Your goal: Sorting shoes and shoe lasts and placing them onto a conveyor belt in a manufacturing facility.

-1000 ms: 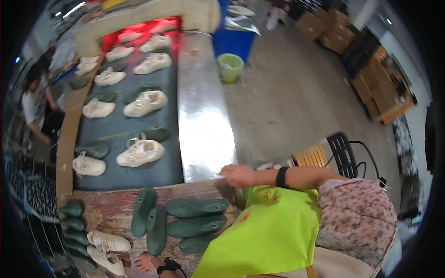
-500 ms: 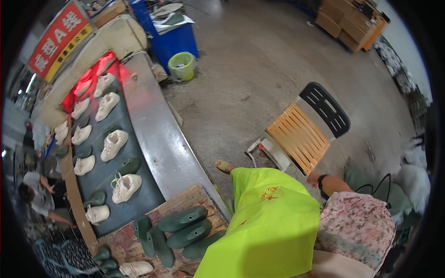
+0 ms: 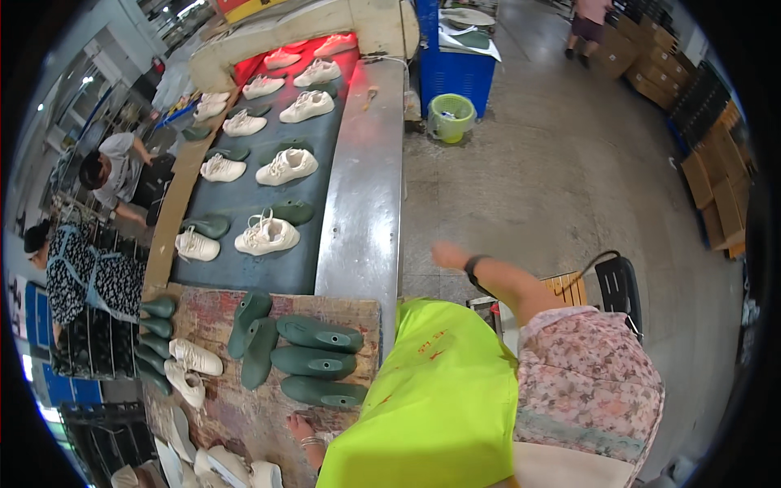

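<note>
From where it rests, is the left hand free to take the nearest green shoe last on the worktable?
Probably yes: the left hand lies flat on the worktable, empty, just below the nearest green shoe last, with nothing between them.

bright, even light; fisheye-bent edges

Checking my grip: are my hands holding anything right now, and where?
Nothing is held: the right hand is raised in the air, empty; the left hand rests on the worktable.
</note>
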The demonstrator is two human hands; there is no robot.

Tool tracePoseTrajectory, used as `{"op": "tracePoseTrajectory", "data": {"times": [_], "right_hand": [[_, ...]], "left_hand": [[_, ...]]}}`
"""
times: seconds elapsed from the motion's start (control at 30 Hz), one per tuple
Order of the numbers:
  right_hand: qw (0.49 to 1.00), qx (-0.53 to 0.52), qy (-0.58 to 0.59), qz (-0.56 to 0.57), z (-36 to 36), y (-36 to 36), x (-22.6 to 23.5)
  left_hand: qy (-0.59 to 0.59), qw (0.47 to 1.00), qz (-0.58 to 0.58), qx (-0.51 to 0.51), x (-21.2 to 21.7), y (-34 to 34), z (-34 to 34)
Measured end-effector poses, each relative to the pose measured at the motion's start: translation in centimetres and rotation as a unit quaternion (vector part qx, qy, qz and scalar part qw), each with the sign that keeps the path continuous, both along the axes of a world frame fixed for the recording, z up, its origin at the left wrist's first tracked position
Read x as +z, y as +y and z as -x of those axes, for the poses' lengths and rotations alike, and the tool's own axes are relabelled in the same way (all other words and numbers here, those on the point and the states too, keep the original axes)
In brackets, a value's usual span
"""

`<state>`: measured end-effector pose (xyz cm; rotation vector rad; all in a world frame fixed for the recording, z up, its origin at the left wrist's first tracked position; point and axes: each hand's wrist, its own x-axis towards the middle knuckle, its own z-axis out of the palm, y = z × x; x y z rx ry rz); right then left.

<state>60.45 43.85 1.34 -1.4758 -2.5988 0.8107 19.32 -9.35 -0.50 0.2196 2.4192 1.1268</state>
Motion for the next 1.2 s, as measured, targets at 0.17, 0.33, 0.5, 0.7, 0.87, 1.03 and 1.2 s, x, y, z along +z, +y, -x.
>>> {"op": "tracePoseTrajectory", "data": {"times": [0.17,0.33,0.5,0.7,0.87,1.03,1.2], "right_hand": [[0.975,0.078,0.207,0.003,11.5,0.0,0.3],[0.944,0.300,-0.001,0.136,17.8,-6.3,1.4],[0.943,0.303,-0.013,0.140,14.2,-7.0,3.9],[0.986,0.080,-0.018,0.146,5.9,-5.6,2.7],[0.979,0.051,-0.059,0.187,3.9,-7.0,4.0],[0.972,0.059,-0.105,0.204,4.5,-6.8,1.7],[0.981,0.110,-0.046,0.152,6.3,-6.3,0.1]], "left_hand": [[0.040,0.970,0.196,-0.141,2.8,1.6,-3.2],[0.115,0.965,0.207,-0.116,-3.4,-2.5,-2.4],[0.184,0.969,0.163,-0.017,-4.6,1.7,-3.1],[0.207,0.943,0.230,-0.121,-3.2,6.0,-3.3],[0.213,0.941,0.225,-0.135,-2.6,7.6,-3.1],[0.216,0.942,0.209,-0.148,-2.5,9.6,-3.2],[0.255,0.926,0.222,-0.167,-1.5,13.6,-3.6]]}}
